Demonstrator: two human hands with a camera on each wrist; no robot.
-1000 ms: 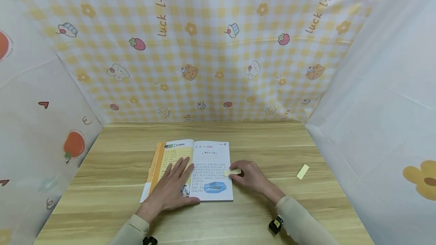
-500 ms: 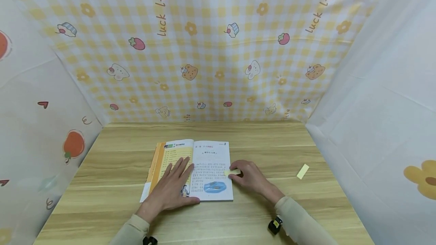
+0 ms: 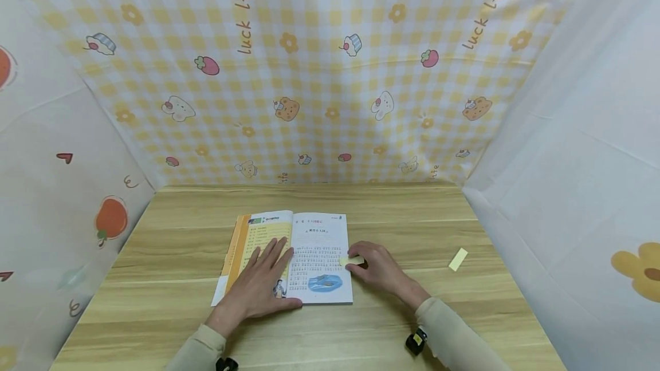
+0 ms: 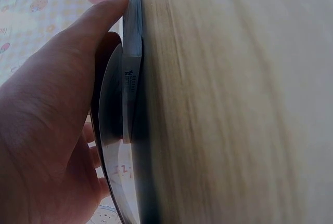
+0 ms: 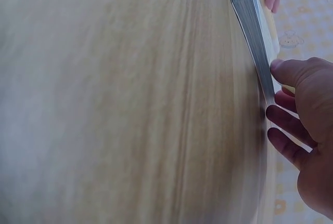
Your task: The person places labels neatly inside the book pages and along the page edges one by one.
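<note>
An open book (image 3: 321, 239) lies on the wooden table, with text and a blue picture on its right page. Fingers spread, the left hand (image 3: 258, 291) rests flat across the left page and the spine; its thumb lies along the lower edge, and the left wrist view shows this hand (image 4: 52, 94) over the book's edge (image 4: 133, 21). At the right page's outer edge the right hand (image 3: 378, 268) pinches a pale yellow strip (image 3: 346, 261) between thumb and fingers, the strip's left part on the page. In the right wrist view that hand (image 5: 312, 104) touches the book's side (image 5: 252, 31).
A second pale yellow strip (image 3: 458, 259) lies on the table (image 3: 402, 205) to the right of the right hand. A checked curtain (image 3: 319, 85) hangs behind the table, and white patterned sheets flank both sides. Each wrist wears a small black device.
</note>
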